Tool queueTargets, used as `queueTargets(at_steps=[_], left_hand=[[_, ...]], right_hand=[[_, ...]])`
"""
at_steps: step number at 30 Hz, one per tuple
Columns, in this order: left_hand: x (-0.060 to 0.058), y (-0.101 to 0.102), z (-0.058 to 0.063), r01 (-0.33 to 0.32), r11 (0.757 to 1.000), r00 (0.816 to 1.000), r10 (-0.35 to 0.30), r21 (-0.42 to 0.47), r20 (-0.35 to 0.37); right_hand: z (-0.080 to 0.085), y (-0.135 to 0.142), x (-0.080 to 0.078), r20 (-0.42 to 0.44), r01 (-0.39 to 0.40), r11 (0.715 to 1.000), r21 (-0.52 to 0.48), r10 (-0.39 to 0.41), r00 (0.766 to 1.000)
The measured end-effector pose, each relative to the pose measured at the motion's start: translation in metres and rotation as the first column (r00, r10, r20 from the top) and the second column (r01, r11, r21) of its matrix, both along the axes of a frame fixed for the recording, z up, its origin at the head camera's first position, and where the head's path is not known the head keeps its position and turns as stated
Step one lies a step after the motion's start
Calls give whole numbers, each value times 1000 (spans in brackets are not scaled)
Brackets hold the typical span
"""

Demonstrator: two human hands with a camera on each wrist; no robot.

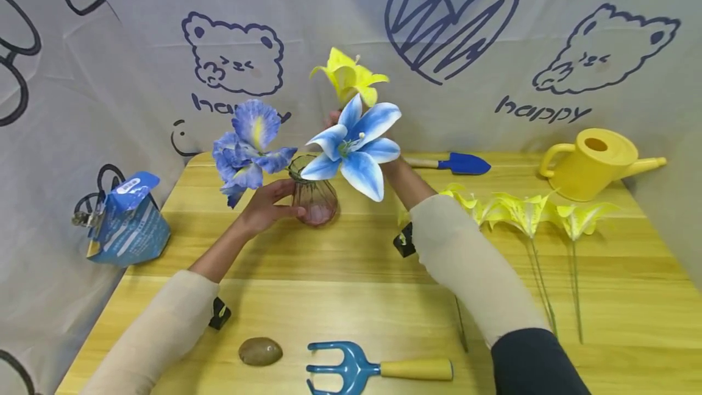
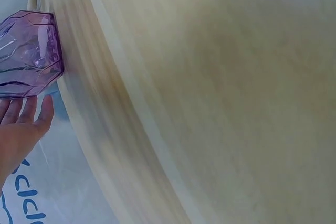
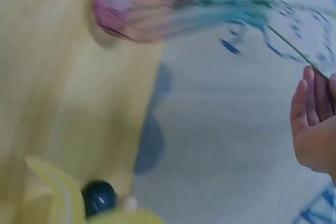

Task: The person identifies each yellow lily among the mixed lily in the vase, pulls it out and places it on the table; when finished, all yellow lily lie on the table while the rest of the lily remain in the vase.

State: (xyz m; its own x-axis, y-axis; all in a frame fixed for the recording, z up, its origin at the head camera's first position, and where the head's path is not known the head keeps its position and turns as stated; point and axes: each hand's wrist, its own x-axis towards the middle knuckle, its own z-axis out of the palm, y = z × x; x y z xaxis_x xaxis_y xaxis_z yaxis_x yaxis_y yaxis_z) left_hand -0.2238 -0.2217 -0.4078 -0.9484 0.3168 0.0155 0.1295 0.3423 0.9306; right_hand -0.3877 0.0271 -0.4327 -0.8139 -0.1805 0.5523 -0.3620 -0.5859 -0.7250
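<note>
A glass vase [image 1: 315, 200], greenish at the neck and pink at the base, stands toward the back of the table. My left hand [image 1: 269, 207] holds it from the left, thumb and fingers about its side. My right hand [image 3: 317, 124] pinches a thin green flower stem [image 3: 294, 47] that runs into the vase's mouth. Above the vase are a purple-blue iris [image 1: 249, 151], a blue-and-white lily [image 1: 353, 148] and a yellow lily [image 1: 347, 78]. In the head view the blue lily hides most of my right hand, so which bloom tops the pinched stem I cannot tell.
Several yellow lilies [image 1: 521, 215] lie at the right, below a yellow watering can [image 1: 595, 163]. A blue trowel [image 1: 466, 163] lies at the back. In front are a brown stone [image 1: 260, 352] and a hand rake [image 1: 351, 368]. A blue bag [image 1: 134, 230] stands at the left edge.
</note>
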Motion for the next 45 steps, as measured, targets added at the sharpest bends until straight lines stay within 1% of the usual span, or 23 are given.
queueTargets(at_steps=[1, 2, 3, 4, 5, 7, 10, 12, 13, 15, 17, 18, 19, 20, 22, 25, 29, 34, 37, 39, 40, 43, 45], left_hand=[[0, 1, 0, -3, 1000, 1000, 3, -11, 0], [-1, 1, 0, -4, 1000, 1000, 4, -19, 0], [-1, 2, 1, -5, 1000, 1000, 5, -28, 1], [-1, 2, 0, -3, 999, 1000, 3, -33, 2], [-1, 2, 0, -5, 999, 1000, 5, -36, 6], [-1, 3, 0, -4, 999, 1000, 4, -35, 10], [-2, 4, -1, -3, 1000, 1000, 3, -29, 8], [-1, 4, 0, -11, 999, 1000, 11, -37, 3], [-1, 4, 1, -20, 999, 1000, 20, -44, 3], [0, 2, 2, -35, 997, 999, 35, -65, -1], [1, 0, 4, -54, 994, 999, 54, -95, -2], [1, -1, 5, -63, 992, 998, 63, -107, -1], [1, -2, 6, -67, 991, 998, 67, -118, -3], [1, -3, 6, -72, 989, 997, 72, -127, -5], [1, -5, 7, -82, 987, 997, 82, -138, -8], [2, -6, 8, -91, 987, 996, 91, -131, -4], [5, -5, 13, -99, 988, 995, 102, -117, 19], [15, 1, 27, -102, 988, 994, 107, -117, 36], [17, 4, 29, -100, 989, 994, 104, -110, 37], [13, 3, 23, -93, 990, 995, 96, -104, 25], [11, 3, 20, -93, 991, 995, 96, -101, 20], [4, 1, 10, -102, 989, 995, 102, -110, 0], [4, 2, 11, -109, 987, 994, 110, -121, 2]], right_hand=[[39, 13, 27, 116, 12, 988, 154, -30, 993], [78, 19, 51, 113, 103, 975, 198, -127, 985], [110, 25, 71, 103, 198, 949, 247, -229, 968], [139, 33, 93, 104, 301, 895, 328, -351, 930], [157, 44, 108, 78, 394, 847, 356, -447, 891], [178, 68, 128, 126, 407, 850, 335, -469, 874], [189, 105, 148, 131, 421, 844, 332, -484, 865], [186, 125, 161, 106, 415, 803, 427, -500, 859], [183, 133, 167, 90, 395, 771, 500, -500, 862], [172, 144, 182, 54, 339, 680, 650, -487, 872], [159, 149, 197, 19, 268, 558, 785, -454, 891], [152, 149, 204, 18, 225, 512, 829, -427, 904], [145, 148, 210, 24, 181, 475, 861, -394, 919], [138, 145, 216, 37, 141, 449, 882, -365, 930], [126, 138, 226, 69, 65, 410, 910, -302, 951], [111, 119, 233, 99, -9, 376, 926, -220, 970], [88, 86, 234, 143, -70, 352, 934, -186, 972], [59, 53, 226, 115, -56, 308, 950, -175, 978], [47, 44, 222, 57, -13, 252, 968, -168, 984], [41, 41, 220, 30, 5, 207, 978, -166, 986], [38, 40, 220, 7, 22, 173, 985, -165, 986], [34, 40, 219, -2, 23, 106, 994, -195, 981], [33, 42, 220, 18, 4, 99, 995, -220, 975]])
